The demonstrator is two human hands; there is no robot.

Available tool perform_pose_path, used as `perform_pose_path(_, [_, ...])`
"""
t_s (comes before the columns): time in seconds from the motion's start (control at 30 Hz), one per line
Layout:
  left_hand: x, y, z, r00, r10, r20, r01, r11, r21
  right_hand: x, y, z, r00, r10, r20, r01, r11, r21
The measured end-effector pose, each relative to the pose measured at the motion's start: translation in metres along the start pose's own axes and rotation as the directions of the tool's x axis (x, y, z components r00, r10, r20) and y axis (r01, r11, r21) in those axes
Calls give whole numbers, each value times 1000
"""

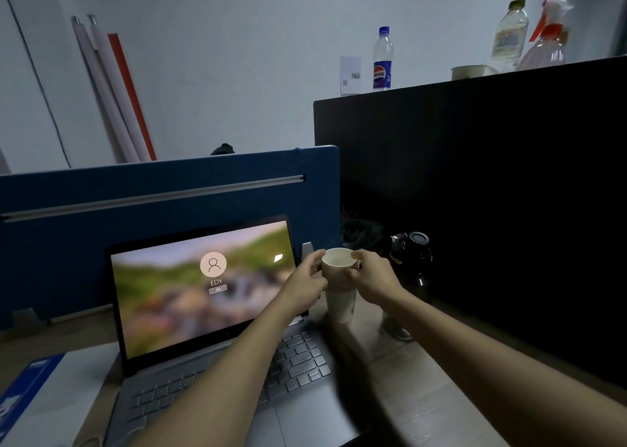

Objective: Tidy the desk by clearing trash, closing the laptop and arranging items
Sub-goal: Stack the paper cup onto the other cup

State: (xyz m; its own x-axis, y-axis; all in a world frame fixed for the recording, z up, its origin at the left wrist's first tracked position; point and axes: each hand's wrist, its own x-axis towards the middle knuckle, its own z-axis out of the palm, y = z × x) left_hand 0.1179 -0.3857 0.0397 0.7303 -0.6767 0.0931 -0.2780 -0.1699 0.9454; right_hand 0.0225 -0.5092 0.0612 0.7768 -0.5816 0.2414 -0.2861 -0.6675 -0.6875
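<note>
Together both hands [339,282] grip stacked white paper cups [339,289].

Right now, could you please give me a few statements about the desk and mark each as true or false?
1. The laptop is open with its screen lit. True.
2. Both hands are on the stack of paper cups. True: the left hand and the right hand hold it from either side.
3. The stack of paper cups stands left of the laptop. False: it is at the laptop's right, near the screen's corner.
4. The Pepsi bottle lies on the desk beside the keyboard. False: it stands upright on top of the dark partition.
5. The top cup holds a straw. False: none shows in it.
</note>
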Motion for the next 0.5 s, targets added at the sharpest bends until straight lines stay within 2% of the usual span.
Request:
perform_pose_path(0.17, [-22,3,1,999,16,30,-15,999,-30,-17,2,-4,1000,-15,-22,15,1000,10])
perform_pose_path(0.3, [-43,11,-2,998,33,57,-36,999,40,-33,0,-9,1000,-23,5,23,1000,16])
perform_pose_path(0.5, [-63,17,-54,993,97,-72,-82,979,186,-49,-27,-21,987,-154,-48,153,988,-25])
